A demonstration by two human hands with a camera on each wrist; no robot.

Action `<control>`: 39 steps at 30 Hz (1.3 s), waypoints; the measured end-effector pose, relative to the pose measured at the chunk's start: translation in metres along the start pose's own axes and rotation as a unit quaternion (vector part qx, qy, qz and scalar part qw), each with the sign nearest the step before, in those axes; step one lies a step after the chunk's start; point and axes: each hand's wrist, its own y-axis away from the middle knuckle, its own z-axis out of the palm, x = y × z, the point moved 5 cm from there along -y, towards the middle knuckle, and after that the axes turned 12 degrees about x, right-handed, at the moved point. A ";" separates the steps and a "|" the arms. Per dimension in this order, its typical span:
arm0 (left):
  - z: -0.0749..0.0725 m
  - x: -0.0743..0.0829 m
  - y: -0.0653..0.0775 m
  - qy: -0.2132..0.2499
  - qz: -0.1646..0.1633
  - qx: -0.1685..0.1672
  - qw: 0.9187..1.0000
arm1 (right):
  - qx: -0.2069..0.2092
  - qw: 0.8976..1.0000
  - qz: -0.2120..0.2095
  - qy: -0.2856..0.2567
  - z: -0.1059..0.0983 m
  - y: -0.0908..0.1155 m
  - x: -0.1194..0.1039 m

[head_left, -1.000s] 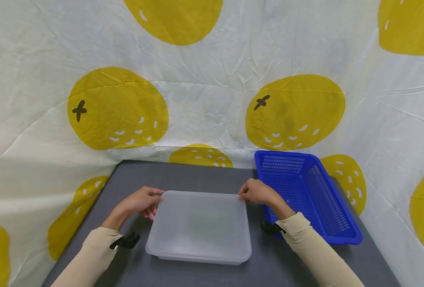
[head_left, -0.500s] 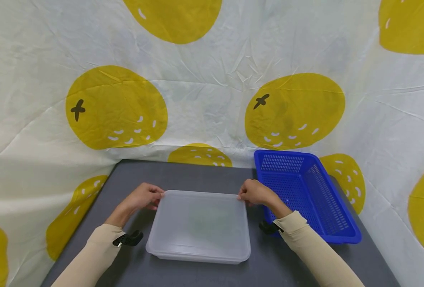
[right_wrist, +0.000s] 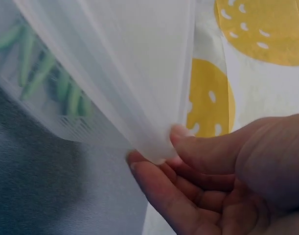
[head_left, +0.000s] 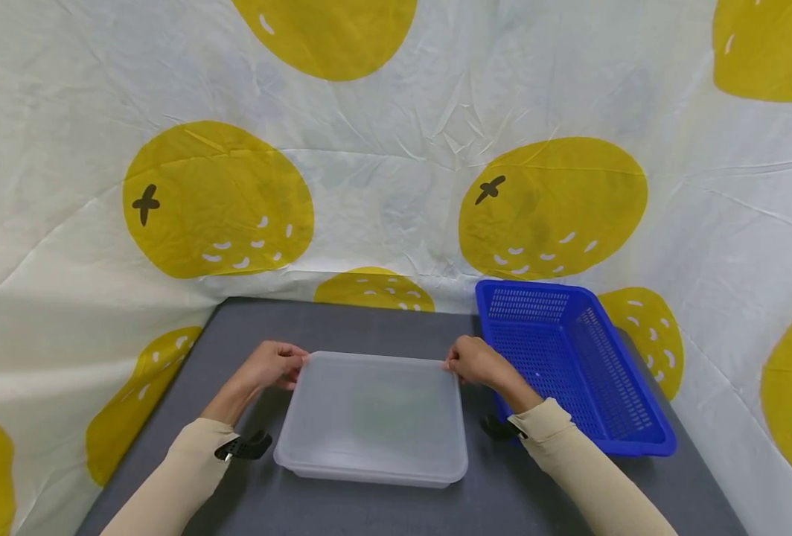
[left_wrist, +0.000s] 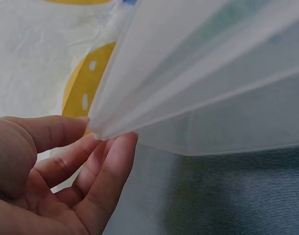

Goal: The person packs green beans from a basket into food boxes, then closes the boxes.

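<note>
A translucent plastic box (right_wrist: 76, 129) stands on the dark grey table with a flat, milky lid (head_left: 376, 417) over it. My left hand (head_left: 273, 366) pinches the lid's far left corner, thumb above and fingertips at the underside, as the left wrist view shows. At the far right corner, my right hand (head_left: 476, 361) pinches the lid between thumb and fingers. Several long green pieces (right_wrist: 39, 73), like pods or peppers, show through the box wall in the right wrist view; their exact kind is blurred by the plastic.
A blue perforated basket (head_left: 570, 365) stands at the table's right side, close behind my right hand. The grey table (head_left: 342, 324) meets a white cloth (head_left: 382, 208) printed with yellow fruit at its back and sides.
My left hand's fingers have drawn together at the lid's corner. The lid's far edge sits slightly higher in the head view. My right hand has hardly moved.
</note>
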 end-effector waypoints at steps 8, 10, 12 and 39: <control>-0.001 -0.009 0.010 0.011 -0.022 -0.006 1.000 | 0.051 0.999 -0.018 0.004 0.005 0.020 -0.007; -0.001 -0.010 0.013 0.014 -0.029 -0.012 0.999 | 0.052 0.998 -0.022 0.006 0.006 0.029 -0.010; -0.001 -0.011 0.017 0.019 -0.033 -0.018 0.999 | 0.051 0.999 -0.019 0.003 0.008 0.037 -0.012; 0.028 0.033 0.061 -0.223 0.227 0.124 0.940 | 0.197 0.975 -0.078 0.066 0.036 0.067 -0.046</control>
